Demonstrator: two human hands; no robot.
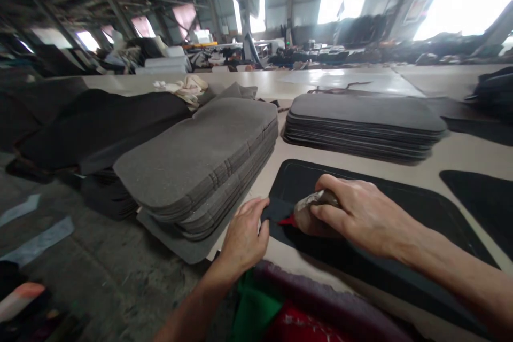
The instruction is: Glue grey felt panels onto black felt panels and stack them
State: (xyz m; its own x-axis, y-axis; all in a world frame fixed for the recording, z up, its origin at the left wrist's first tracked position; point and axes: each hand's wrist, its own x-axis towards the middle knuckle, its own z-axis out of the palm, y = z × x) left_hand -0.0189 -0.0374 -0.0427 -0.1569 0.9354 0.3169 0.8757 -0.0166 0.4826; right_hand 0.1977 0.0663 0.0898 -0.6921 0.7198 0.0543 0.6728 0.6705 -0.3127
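Note:
A dark rounded-corner panel (409, 195) lies flat on the table in front of me. My right hand (363, 211) is wrapped round a grimy squeeze bottle (308, 216) with a red nozzle, tilted so that its tip meets the panel near the left corner. At that corner my left hand (245, 235) pinches the panel's edge between thumb and fingers. The nozzle tip is a short way right of the left fingertips. Whether anything flows from it, I cannot tell.
A tall stack of grey panels (200, 155) stands to the left, overhanging the table edge. Another stack (364, 112) sits behind the panel. A second dark panel (481, 203) lies at right. Dark sheets (104, 123) and pale cloth (188, 88) are farther left.

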